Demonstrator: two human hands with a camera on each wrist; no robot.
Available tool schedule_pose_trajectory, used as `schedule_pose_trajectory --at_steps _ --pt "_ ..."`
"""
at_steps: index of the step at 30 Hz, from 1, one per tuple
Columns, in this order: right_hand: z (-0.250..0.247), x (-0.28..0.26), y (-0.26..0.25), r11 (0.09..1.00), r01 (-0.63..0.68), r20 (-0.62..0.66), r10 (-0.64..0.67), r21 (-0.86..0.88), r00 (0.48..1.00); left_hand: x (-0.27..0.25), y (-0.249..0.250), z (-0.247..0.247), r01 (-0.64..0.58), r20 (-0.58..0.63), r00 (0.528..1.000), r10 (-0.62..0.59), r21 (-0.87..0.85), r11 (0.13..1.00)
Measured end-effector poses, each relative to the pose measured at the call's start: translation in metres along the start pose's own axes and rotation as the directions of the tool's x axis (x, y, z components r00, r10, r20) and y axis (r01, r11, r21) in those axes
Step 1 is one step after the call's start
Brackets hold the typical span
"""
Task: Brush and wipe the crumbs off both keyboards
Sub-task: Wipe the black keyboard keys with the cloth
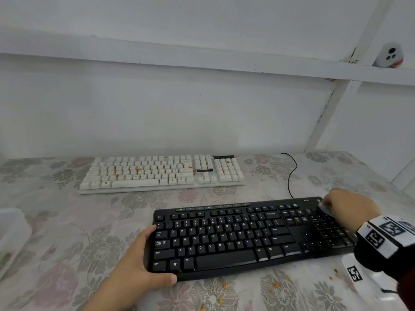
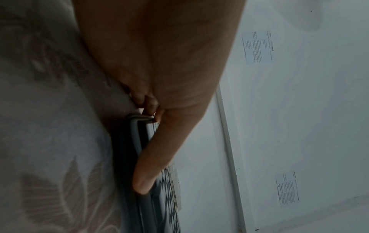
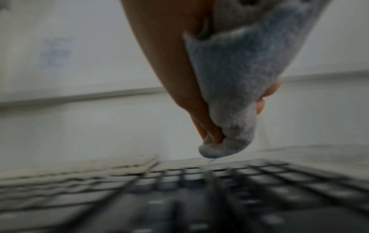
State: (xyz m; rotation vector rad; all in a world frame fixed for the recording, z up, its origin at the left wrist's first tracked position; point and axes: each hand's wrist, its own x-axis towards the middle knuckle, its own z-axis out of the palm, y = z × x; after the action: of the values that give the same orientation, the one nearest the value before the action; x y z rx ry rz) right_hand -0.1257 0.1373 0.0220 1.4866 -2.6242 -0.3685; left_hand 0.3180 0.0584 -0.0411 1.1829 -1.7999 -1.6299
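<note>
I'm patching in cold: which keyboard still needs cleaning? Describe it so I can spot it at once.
On the floral tablecloth, look past the black keyboard that the left hand grips, toward the wall. The white keyboard lies there untouched. It alone has pale keys, dotted with orange crumbs.

I think I am in a plain room at home. My table [image 1: 56, 221] has a flowery cloth on it. The white wall [image 1: 157, 108] is bare, and a small camera [image 1: 389, 55] sits on a ledge.
</note>
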Motion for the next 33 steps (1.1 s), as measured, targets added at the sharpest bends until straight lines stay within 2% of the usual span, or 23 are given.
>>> schedule_pose_trajectory --at_steps 2,5,7,9,14,21,23,25,28,30,33 --pt "-0.008 -0.007 -0.015 0.992 0.091 -0.058 -0.086 0.087 0.995 0.0 0.001 0.0 0.004 0.0 1.0 -0.004 0.011 1.0" --pt "-0.01 -0.023 -0.051 0.93 0.296 -0.114 -0.277 0.22 0.954 0.0 0.001 0.001 0.008 -0.001 1.0 -0.008 0.007 1.0" --pt "-0.001 -0.028 -0.066 0.918 0.352 -0.114 -0.335 0.185 0.935 0.0 0.003 0.001 0.007 -0.004 1.0 -0.007 -0.011 1.0" --pt "0.008 -0.027 -0.063 0.941 0.317 -0.114 -0.305 0.116 0.946 -0.001 0.003 0.0 0.009 0.007 1.0 -0.009 -0.012 1.0" --pt "0.012 -0.013 -0.023 0.991 0.123 -0.063 -0.12 0.053 0.991 -0.001 0.002 0.0 0.016 -0.007 1.0 -0.016 -0.009 1.0" --pt "0.006 0.002 0.003 0.995 -0.094 0.05 0.093 0.016 0.994 0.0 0.0 0.001 0.027 -0.019 0.999 -0.027 0.003 1.0" --pt "-0.002 0.0 -0.002 0.994 -0.106 0.019 0.106 0.023 0.994 0.001 -0.001 0.001 0.037 -0.035 0.999 -0.038 -0.01 0.999" --pt "-0.016 -0.006 -0.027 0.997 -0.04 -0.046 0.043 0.068 0.998 0.001 -0.001 0.001 0.039 -0.044 0.998 -0.04 -0.015 0.999" --pt "-0.043 -0.03 -0.096 0.969 0.196 -0.072 -0.187 0.148 0.98 0.0 0.001 0.001 0.045 -0.038 0.998 -0.046 -0.02 0.999" --pt "-0.063 -0.053 -0.152 0.906 0.361 -0.044 -0.361 0.221 0.932 -0.001 0.002 0.001 0.051 -0.037 0.998 -0.052 -0.032 0.998" --pt "-0.084 -0.081 -0.227 0.778 0.569 -0.061 -0.575 0.265 0.816 -0.002 0.008 0.003 0.035 -0.037 0.999 -0.035 -0.016 0.999"
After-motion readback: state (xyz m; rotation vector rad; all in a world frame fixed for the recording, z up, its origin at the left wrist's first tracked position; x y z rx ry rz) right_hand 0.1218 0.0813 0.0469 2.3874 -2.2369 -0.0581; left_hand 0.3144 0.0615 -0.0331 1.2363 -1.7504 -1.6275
